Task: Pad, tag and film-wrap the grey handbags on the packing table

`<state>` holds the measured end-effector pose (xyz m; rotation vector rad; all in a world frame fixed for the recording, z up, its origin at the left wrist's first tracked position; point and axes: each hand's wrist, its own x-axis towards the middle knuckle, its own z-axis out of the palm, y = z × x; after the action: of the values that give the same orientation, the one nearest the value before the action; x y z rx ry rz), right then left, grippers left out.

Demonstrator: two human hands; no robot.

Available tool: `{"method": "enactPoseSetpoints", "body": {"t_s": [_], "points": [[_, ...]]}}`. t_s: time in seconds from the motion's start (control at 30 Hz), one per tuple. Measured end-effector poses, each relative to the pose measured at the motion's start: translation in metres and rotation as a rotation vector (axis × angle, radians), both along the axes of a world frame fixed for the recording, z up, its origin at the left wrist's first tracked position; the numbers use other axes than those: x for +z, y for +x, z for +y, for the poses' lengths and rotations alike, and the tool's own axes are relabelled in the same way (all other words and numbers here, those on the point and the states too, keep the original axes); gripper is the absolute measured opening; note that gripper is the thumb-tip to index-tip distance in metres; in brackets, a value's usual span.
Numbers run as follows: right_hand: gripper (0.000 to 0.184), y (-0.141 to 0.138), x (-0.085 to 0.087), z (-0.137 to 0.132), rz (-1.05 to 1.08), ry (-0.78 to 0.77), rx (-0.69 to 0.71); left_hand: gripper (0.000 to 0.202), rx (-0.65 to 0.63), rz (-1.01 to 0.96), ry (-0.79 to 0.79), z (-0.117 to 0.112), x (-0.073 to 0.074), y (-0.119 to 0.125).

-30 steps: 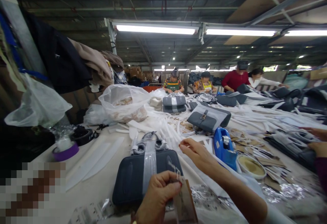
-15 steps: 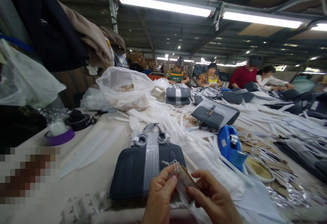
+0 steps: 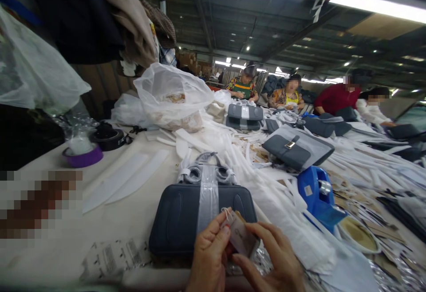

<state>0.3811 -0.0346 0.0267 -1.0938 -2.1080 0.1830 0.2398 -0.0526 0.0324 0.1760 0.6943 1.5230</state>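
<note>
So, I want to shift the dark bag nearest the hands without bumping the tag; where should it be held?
Probably by the grey-wrapped handle loop, from above on the far side. It arches at the far end of the dark bag, whereas the left hand, right hand and tag crowd the near right corner.

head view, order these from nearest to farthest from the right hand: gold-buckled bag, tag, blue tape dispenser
1. tag: between left hand and right hand
2. blue tape dispenser: ahead, to the right
3. gold-buckled bag: farther back, beyond the dispenser
</note>
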Motion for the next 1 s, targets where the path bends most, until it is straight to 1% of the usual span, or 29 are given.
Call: {"method": "enactPoseSetpoints", "body": {"t_s": [0.03,0.1,0.17,0.23,0.33,0.4,0.47,0.53,0.6,0.73,0.9,1.0], "points": [[0.041,0.000,-0.003,0.001,-0.024,0.034,-0.002,0.049,-0.007,-0.002,0.004,0.001,-0.003,0.000],[0.040,-0.001,-0.006,0.001,-0.030,0.061,-0.006,0.049,-0.014,0.002,0.016,0.001,-0.009,0.000],[0.034,-0.004,-0.006,0.000,0.004,0.015,-0.012,0.050,-0.032,0.017,0.040,-0.002,-0.011,-0.002],[0.030,-0.008,-0.002,-0.003,0.064,-0.087,-0.026,0.054,-0.074,0.035,0.088,-0.005,-0.011,-0.005],[0.025,-0.013,0.008,-0.008,0.185,-0.267,-0.054,0.062,-0.202,0.029,0.146,-0.009,-0.009,-0.011],[0.024,-0.015,0.015,-0.012,0.250,-0.397,-0.072,0.062,-0.262,0.013,0.144,-0.009,-0.010,-0.015],[0.027,-0.016,0.019,-0.014,0.287,-0.536,-0.068,0.060,-0.273,0.010,0.117,-0.008,-0.011,-0.017],[0.031,-0.015,0.019,-0.014,0.329,-0.664,-0.047,0.058,-0.258,0.017,0.086,-0.007,-0.012,-0.017],[0.033,-0.014,0.017,-0.013,0.369,-0.743,-0.034,0.057,-0.250,0.033,0.086,-0.006,-0.013,-0.015],[0.035,-0.011,0.017,-0.011,0.399,-0.773,-0.049,0.059,-0.240,0.059,0.164,-0.006,-0.014,-0.012],[0.032,-0.010,0.023,-0.008,0.409,-0.853,0.019,0.050,-0.182,0.155,0.148,-0.007,-0.016,-0.009],[0.030,-0.012,0.024,-0.009,0.428,-0.847,0.017,0.049,-0.188,0.216,0.197,-0.008,-0.016,-0.008]]}}
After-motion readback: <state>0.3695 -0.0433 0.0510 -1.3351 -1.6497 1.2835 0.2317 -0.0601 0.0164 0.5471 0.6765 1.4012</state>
